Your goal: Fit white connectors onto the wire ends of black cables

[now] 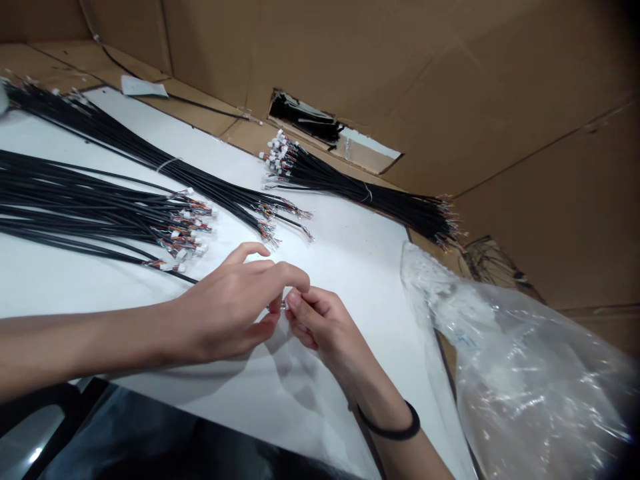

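My left hand (235,307) and my right hand (320,327) meet over the white work surface (340,267). Their fingertips pinch a small wire connector (280,306), mostly hidden by my fingers. Nearest my left hand, a loose bundle of black cables (90,207) ends in coloured wires and white connectors (185,227). A tied black cable bundle (150,150) lies behind it. Another tied bundle (360,190) lies at the far edge, with white connectors (277,155) at one end. A black band (390,423) circles my right wrist.
A crumpled clear plastic bag (520,367) lies along the right side. Brown cardboard walls (500,100) surround the surface, and a slot (305,119) in them shows black cables. A dark glossy object (150,437) lies along the near edge.
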Tool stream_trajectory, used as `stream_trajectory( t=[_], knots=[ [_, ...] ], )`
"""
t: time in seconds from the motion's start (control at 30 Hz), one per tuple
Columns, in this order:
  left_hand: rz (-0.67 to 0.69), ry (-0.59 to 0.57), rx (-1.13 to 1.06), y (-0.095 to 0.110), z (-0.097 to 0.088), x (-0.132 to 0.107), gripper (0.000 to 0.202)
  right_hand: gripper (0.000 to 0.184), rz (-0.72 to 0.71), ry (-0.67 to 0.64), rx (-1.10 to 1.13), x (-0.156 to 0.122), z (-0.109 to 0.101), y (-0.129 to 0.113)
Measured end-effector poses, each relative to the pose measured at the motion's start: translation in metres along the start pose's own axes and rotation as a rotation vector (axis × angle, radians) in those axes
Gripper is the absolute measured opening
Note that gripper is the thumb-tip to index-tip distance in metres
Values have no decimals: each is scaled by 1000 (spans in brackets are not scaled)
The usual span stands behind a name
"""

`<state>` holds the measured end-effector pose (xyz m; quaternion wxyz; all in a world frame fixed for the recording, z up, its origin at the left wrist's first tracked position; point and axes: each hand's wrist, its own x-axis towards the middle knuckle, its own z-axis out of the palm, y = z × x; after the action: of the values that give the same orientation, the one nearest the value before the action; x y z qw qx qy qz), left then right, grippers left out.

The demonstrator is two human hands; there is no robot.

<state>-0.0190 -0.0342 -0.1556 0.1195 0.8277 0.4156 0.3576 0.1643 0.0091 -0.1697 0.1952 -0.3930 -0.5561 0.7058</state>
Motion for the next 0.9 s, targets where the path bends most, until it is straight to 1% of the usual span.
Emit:
stream_trajectory(
  t=[0.1,0.17,0.43,0.6,0.77,0.9],
  knots=[
    [12,-52,42,1,-1,2,24,34,10,-4,3,0,-2,1],
    [21,-73,61,1,-1,4,22,33,7,-4,0,0,-3,2],
    [85,-47,125,-2,-2,2,28,34,30,-38,-19,0,-5,3],
    [138,-72,166,-4,0,0,31,34,32,-32,5,1,-3,4],
    [136,-119,181,-7,2,0,27,33,71,-36,105,1,-1,5],
    [181,-127,186,-7,2,1,23,30,117,-75,176,0,0,5]
  ],
)
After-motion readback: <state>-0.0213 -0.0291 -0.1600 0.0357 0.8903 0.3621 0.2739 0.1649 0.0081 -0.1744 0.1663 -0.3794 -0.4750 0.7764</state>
